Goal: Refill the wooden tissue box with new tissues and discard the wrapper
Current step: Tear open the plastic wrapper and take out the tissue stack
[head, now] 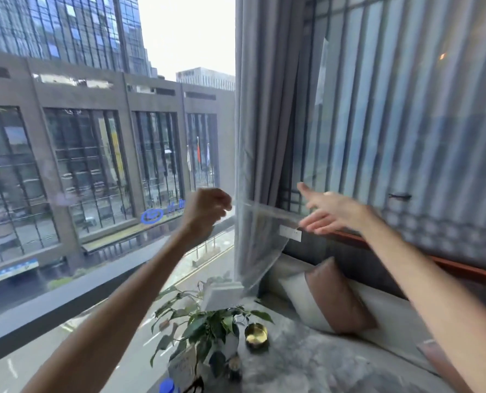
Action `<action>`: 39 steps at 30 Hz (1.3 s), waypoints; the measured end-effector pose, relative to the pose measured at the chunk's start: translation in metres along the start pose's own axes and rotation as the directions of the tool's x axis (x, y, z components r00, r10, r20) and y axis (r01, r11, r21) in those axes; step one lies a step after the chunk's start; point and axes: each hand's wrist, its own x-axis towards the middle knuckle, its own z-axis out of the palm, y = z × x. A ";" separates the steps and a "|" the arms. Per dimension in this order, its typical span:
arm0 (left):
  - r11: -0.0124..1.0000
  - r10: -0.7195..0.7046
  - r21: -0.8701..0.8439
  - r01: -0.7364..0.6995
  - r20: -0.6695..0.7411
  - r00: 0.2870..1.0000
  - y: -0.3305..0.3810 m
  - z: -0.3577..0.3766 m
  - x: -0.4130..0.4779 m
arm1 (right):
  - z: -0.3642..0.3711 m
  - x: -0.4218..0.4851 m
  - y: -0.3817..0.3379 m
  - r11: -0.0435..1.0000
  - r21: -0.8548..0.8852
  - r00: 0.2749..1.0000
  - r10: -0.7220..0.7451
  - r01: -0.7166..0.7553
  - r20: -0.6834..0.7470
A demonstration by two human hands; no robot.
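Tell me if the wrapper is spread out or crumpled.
Spread: the clear wrapper hangs flat, top edge stretched between left hand and right hand.

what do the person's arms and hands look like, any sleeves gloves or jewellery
Both arms are bare as far as the view shows them: no sleeve on the left forearm or the right forearm. The left hand and right hand wear no gloves, and no watch, bracelet or ring shows, though the picture is slightly blurred.
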 end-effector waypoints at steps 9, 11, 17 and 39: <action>0.860 0.227 0.468 -0.202 0.002 0.974 0.014 0.102 -0.078 | 0.129 0.022 -0.081 0.847 -0.493 0.980 -0.161 0.199 0.118; 0.923 0.234 0.312 -0.227 0.014 0.972 0.013 0.093 -0.088 | 0.128 0.015 -0.088 0.782 -0.511 0.933 -0.274 0.358 0.234; 0.964 0.170 0.254 -0.081 -0.350 0.921 -0.012 0.001 -0.059 | 0.046 -0.022 -0.091 0.696 -0.318 0.751 -0.495 0.644 0.438; 0.712 0.150 -0.681 0.169 0.383 0.911 0.067 0.021 -0.008 | -0.048 -0.077 -0.087 0.545 -0.483 0.582 -0.809 0.685 -0.087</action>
